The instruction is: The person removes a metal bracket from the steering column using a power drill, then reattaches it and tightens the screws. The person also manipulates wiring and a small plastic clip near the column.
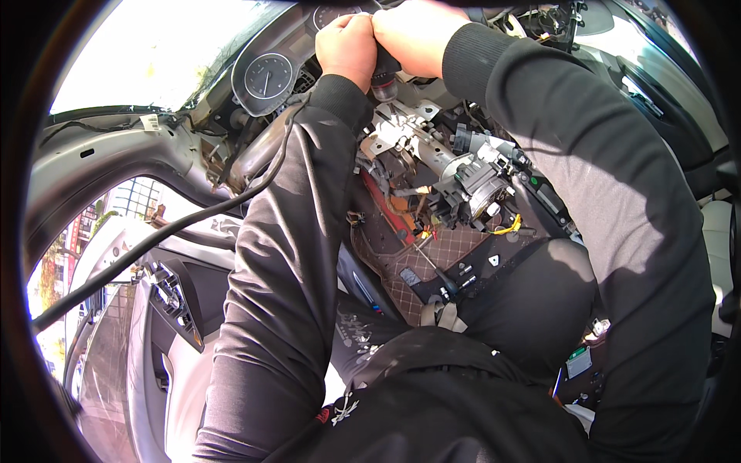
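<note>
Left hand: the left hand [347, 52] is curled at the top of the view, against the side of a dark tool [385, 65]; its inner fingers are hidden, so I cannot tell whether it pinches the tool.
Right hand: the right hand [417, 37] is closed on the dark tool from the other side, touching the left hand at the knuckles; bright light washes out its detail.
Dark tool: between the 2 hands, its lower end, with a reddish ring, pointing down just above a metal bracket [401, 127].
Sleeves: 2 black sleeves with ribbed cuffs, both arms stretched forward.
Steering column: the bared steering column [475, 174] sits below the hands, with black and white fittings and a yellow wire [507, 225] at its near end.
Dials: 2 round dials, 1 fully seen [268, 76] left of the left hand, the other [336, 15] partly covered by it.
Cable: a thick black cable [162, 231] runs from the left edge up to the left sleeve.
Floor: a brown quilted mat [455, 251] with pale stitching; a screwdriver [444, 279] with a dark handle lies near the person's legs.
Door: at the left, a car door [208, 278] stands open, with a black panel [174, 301] near its front.
</note>
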`<state>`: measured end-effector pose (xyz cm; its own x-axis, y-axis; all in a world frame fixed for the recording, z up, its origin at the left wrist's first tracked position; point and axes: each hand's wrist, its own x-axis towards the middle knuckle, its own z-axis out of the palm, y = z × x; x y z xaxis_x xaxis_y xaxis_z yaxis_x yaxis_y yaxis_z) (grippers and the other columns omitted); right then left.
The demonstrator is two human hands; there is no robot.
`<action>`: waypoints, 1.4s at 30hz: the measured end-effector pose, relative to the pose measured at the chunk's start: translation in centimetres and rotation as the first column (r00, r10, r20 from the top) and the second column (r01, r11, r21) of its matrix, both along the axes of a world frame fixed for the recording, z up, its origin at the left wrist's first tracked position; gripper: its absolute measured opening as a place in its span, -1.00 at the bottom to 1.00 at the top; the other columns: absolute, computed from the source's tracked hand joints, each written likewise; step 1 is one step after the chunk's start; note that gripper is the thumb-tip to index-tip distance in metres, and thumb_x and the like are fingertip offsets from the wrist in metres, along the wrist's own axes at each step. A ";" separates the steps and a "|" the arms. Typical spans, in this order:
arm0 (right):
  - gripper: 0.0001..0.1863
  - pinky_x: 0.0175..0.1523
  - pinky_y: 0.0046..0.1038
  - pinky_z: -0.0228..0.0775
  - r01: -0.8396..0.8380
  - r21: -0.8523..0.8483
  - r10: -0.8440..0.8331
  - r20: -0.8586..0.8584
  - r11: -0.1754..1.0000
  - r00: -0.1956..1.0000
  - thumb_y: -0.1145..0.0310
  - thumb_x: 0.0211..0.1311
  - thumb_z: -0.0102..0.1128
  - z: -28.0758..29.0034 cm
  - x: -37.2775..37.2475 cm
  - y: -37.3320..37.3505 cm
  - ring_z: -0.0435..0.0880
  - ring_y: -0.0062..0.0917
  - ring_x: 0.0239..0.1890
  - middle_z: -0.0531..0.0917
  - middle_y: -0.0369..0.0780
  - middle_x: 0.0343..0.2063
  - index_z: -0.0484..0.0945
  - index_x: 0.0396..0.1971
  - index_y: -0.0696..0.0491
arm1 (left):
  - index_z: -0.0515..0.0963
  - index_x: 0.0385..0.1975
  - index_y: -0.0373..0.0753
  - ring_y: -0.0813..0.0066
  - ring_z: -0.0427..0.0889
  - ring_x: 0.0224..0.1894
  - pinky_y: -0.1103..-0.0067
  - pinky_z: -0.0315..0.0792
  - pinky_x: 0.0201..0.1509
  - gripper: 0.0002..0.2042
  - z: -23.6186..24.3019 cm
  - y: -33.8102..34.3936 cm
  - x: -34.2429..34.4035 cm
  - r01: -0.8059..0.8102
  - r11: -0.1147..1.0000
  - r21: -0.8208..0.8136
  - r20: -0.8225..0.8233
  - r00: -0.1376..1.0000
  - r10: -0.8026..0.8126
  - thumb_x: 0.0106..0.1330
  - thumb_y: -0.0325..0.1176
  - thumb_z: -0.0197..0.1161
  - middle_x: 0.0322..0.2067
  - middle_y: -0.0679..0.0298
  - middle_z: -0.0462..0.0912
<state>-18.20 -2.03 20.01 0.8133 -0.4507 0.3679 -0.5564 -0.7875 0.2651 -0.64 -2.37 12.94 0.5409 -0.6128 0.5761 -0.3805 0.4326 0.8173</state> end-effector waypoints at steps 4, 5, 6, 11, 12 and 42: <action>-0.75 0.06 -0.19 0.72 -0.012 -0.016 0.012 0.012 1.000 1.000 0.32 0.35 0.37 -0.2 0.2 -0.1 0.92 -0.25 -0.04 0.91 -0.08 -0.13 0.84 -0.06 0.07 | 0.84 -0.17 -0.44 0.47 0.72 -0.27 0.48 0.61 -0.06 -0.71 0.0 0.2 0.1 -0.001 1.000 -0.006 -0.012 1.000 0.001 0.34 -0.33 0.32 -0.33 0.20 0.86; -0.75 0.06 -0.19 0.72 -0.017 -0.022 0.018 0.011 1.000 1.000 0.32 0.37 0.35 -0.3 0.2 -0.1 0.92 -0.25 -0.04 0.91 -0.08 -0.13 0.85 -0.07 0.06 | 0.84 -0.17 -0.44 0.47 0.72 -0.27 0.48 0.61 -0.06 -0.71 0.0 0.3 0.2 0.008 1.000 -0.005 -0.016 1.000 -0.008 0.34 -0.33 0.32 -0.33 0.20 0.86; -0.75 0.06 -0.19 0.72 -0.017 -0.029 0.017 0.013 0.999 1.000 0.32 0.38 0.33 -0.4 0.3 -0.1 0.92 -0.25 -0.04 0.91 -0.08 -0.13 0.85 -0.07 0.06 | 0.85 -0.17 -0.43 0.47 0.72 -0.27 0.48 0.61 -0.06 -0.71 0.0 0.3 0.3 0.017 1.000 -0.003 -0.020 1.000 -0.017 0.34 -0.33 0.32 -0.33 0.20 0.86; -0.74 0.04 -0.19 0.72 -0.022 -0.064 0.026 0.051 0.998 0.998 0.31 0.43 0.25 -0.7 0.7 -0.3 0.93 -0.25 -0.06 0.91 -0.08 -0.14 0.85 -0.07 0.06 | 0.85 -0.16 -0.43 0.47 0.72 -0.27 0.48 0.61 -0.07 -0.71 -0.1 0.3 0.5 0.030 0.999 -0.019 -0.033 0.999 -0.030 0.34 -0.34 0.31 -0.32 0.19 0.87; -0.74 0.04 -0.19 0.72 -0.024 -0.065 0.028 0.055 0.998 0.998 0.31 0.43 0.25 -0.8 0.8 -0.3 0.93 -0.25 -0.06 0.91 -0.08 -0.15 0.85 -0.08 0.06 | 0.85 -0.16 -0.42 0.47 0.72 -0.27 0.48 0.61 -0.07 -0.71 -0.1 0.3 0.5 0.032 0.999 -0.024 -0.043 0.999 -0.033 0.34 -0.34 0.31 -0.32 0.19 0.87; -0.74 0.00 -0.21 0.74 0.000 -0.080 0.003 0.032 0.997 0.999 0.31 0.42 0.25 -0.5 1.3 0.2 0.93 -0.28 -0.08 0.92 -0.10 -0.18 0.89 -0.14 0.03 | 0.81 -0.16 -0.40 0.42 0.74 -0.17 0.49 0.56 -0.04 -0.72 0.5 2.2 0.4 0.256 0.966 -0.042 -0.065 0.964 -0.258 0.48 -0.38 0.17 -0.23 0.18 0.84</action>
